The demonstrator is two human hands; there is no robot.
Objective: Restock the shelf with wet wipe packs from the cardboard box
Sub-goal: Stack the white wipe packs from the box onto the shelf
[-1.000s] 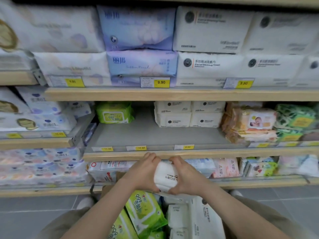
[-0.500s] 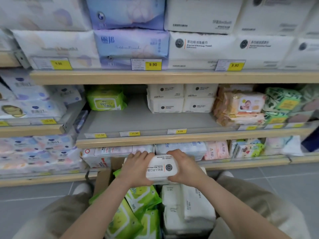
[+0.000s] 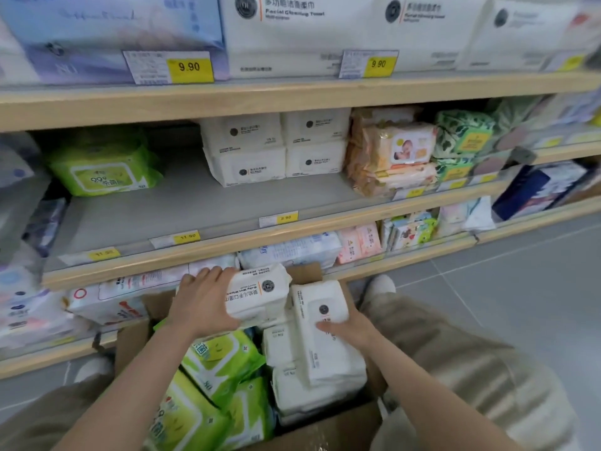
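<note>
My left hand (image 3: pixel 201 301) grips a white wet wipe pack (image 3: pixel 257 292) just above the open cardboard box (image 3: pixel 130 343) between my knees. My right hand (image 3: pixel 349 330) rests on an upright white pack (image 3: pixel 320 320) inside the box, thumb on its face and fingers behind it. The box also holds green packs (image 3: pixel 221 356) on the left and more white packs on the right. On the grey middle shelf (image 3: pixel 182 209), white packs (image 3: pixel 273 148) are stacked two high at the back, with a green pack (image 3: pixel 104 170) to their left.
Orange baby-wipe packs (image 3: pixel 393 154) and green leaf-print packs (image 3: pixel 461 138) fill the middle shelf's right end. Yellow price tags (image 3: pixel 185 237) line the shelf rails. Large tissue packs (image 3: pixel 292 30) crowd the shelf above. Grey tiled floor (image 3: pixel 504 271) lies to the right.
My right hand has let go of the white pack and dropped onto another white pack in the box. My left hand now holds the first pack alone. The view has moved closer and tilted.
</note>
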